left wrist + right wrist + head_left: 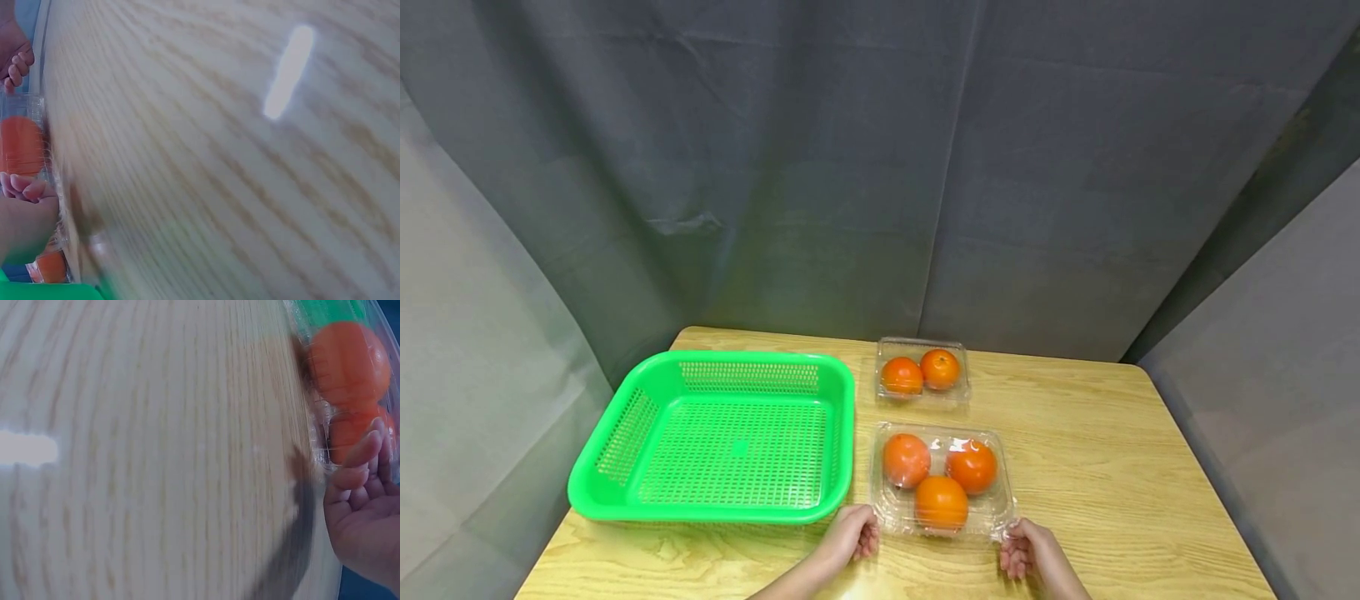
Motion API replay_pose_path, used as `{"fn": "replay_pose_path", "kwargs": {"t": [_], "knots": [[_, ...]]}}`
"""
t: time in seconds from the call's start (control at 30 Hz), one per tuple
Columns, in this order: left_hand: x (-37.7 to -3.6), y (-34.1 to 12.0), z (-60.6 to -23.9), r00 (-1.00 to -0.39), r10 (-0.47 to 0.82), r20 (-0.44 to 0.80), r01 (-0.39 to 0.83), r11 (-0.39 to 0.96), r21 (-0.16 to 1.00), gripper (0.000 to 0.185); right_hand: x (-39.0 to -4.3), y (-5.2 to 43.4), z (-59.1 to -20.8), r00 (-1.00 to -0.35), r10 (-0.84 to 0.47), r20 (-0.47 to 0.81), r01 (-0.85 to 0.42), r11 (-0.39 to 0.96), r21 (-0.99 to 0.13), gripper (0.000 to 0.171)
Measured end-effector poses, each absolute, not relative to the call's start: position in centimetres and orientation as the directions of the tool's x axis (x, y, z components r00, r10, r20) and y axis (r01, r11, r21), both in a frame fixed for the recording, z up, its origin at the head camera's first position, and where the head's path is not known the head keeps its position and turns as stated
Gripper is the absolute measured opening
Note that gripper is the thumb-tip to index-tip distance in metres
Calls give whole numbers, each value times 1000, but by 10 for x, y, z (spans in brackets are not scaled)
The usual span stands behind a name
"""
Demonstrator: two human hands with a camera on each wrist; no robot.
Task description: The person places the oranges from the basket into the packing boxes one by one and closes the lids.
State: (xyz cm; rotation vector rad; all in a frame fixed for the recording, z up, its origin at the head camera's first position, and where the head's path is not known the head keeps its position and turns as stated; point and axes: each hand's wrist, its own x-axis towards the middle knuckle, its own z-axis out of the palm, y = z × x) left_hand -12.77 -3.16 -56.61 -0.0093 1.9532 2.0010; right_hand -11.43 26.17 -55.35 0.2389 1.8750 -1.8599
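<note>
A clear plastic clamshell box (902, 521) holding three round oranges (942, 502) lies near the table's front edge, its lid down. My left hand (852, 533) is at the box's front left corner, fingers curled against the rim. At the front right corner, my right hand (1032, 550) pinches the edge between thumb and fingers. In the left wrist view, the left hand (28, 219) partly covers the box side. The right wrist view shows the right hand (369, 509) beside the box, with two oranges (350, 362) visible through the plastic.
A green plastic basket (842, 433) with a perforated bottom stands to the left, close to my left hand. Behind the front box sits a smaller clear box (885, 350) with two oranges (940, 369). Grey curtains (820, 208) surround the wooden table (1097, 467).
</note>
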Motion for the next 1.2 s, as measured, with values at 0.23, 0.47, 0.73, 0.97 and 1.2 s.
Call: {"fn": "replay_pose_path", "kwargs": {"t": [0.23, 0.47, 0.73, 0.97, 1.2], "knots": [[-127, -31, -567, -936, 225, -272, -284, -24, 958, 19, -114, 266, -557, -870, -290, -400, 412, 21, -911, 32], [-125, -32, -558, -949, 217, -228, -235, -9, 972, 20, -111, 272, -558, -882, -378, -283, 315, -26, -949, 34], [-117, -31, -532, -957, 207, -204, -210, -5, 978, 23, -111, 273, -556, -875, -359, -326, 347, 4, -938, 33], [-124, -30, -560, -961, 188, -202, -202, 18, 979, 18, -111, 272, -553, -874, -346, -342, 353, 32, -935, 30], [-126, -32, -567, -980, 165, -111, -81, 177, 981, 20, -112, 268, -553, -894, -272, -356, 339, 108, -935, 27]]}}
